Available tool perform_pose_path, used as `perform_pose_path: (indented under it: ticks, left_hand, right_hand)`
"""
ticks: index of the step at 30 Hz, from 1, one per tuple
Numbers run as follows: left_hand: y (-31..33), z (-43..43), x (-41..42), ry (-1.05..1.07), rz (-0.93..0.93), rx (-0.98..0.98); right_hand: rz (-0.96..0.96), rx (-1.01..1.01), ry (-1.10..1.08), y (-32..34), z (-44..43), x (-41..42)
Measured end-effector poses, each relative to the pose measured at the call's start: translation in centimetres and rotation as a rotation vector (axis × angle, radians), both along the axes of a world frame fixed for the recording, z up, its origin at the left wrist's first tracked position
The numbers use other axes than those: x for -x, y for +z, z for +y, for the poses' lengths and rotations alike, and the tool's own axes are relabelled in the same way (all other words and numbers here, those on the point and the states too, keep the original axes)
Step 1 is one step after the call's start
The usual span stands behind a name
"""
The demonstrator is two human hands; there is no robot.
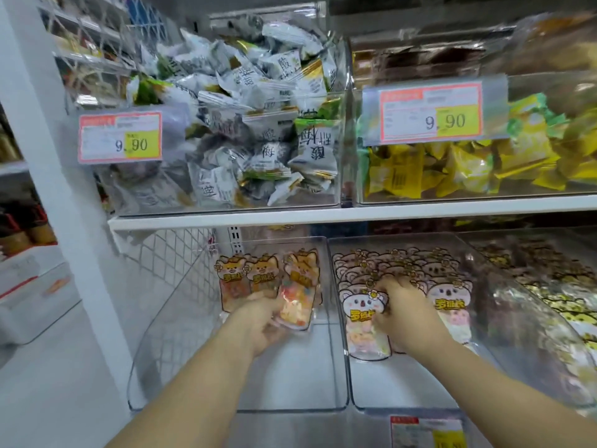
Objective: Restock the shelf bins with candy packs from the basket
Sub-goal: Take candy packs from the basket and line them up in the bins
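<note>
White shelf board (323, 215) splits two tiers. The upper tier's clear bins hold grey-white packs (258, 124) and yellow packs (452, 169), not part of this step.

On the lower tier there are two clear plastic bins side by side. The left bin (290, 376) is mostly bare floor, with a short row of orange fox packs (255, 276) standing at the back. The right bin (403, 383) has a much fuller bank of pink koala packs (449, 295). The basket is not in view.

The left hand (261, 321) is inside the left bin, fingers curled round the lower part of one fox pack (297, 302), which leans just in front of the row. The right hand (407, 315) is in the right bin with bent fingers on the front koala pack (361, 308). It is too blurred to tell a pinch from a press.

Likely step: seating the fox pack against its row while steadying the koala bank.

To do it well:
- Stand the pack upright with the face forward and its bottom edge on the bin floor, touching the pack behind it.
- Start a new rank rather than stacking flat, since the bin has room in front.
- Let go only once the pack leans back, because the slick film will probably slide forward.
- Use light pressure from the right hand so the koala row doesn't topple.
- Don't mix designs across the divider.
</note>
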State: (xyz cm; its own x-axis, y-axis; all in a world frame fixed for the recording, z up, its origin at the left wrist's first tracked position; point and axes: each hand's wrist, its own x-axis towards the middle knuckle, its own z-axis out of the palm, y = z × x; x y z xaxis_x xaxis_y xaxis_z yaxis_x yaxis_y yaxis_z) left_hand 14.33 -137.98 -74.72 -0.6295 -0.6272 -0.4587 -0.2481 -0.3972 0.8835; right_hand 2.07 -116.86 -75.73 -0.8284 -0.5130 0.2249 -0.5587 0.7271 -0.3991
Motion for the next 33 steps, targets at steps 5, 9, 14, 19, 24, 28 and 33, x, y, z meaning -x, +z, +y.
perform_pose_path:
  ticks: [5,9,14,19,24,28,33]
  left_hand:
    - [-2.7,-3.7,5.2,-0.051,-0.133,0.330]
    - [-2.4,-2.8,6.6,-0.216,-0.367,0.920]
    - [-3.4,-3.0,7.1,-0.182,-0.585,1.162]
    - [-3.9,-3.0,7.1,-0.112,-0.514,1.049]
    - [-3.3,-2.7,7.0,-0.122,-0.478,1.007]
    - [-2.1,-0.9,5.6,-0.171,-0.453,0.997]
    - [0.3,2.0,1.7,-0.234,-0.345,0.995]
  right_hand:
    - [-0.004,0.008,-0.001,-0.2,0.1,0.2]
    - [-0.002,0.027,0.006,-0.3,0.1,0.1]
    - [-0.021,0.039,0.005,-0.2,0.0,-0.1]
    - [-0.021,0.012,0.000,0.2,0.2,-0.6]
    - [-0.011,-0.029,-0.017,0.6,0.3,-0.9]
    - [0.006,-0.061,-0.053,0.8,0.9,-0.9]
    - [0.044,-0.022,-0.047,2.3,2.9,-2.0]
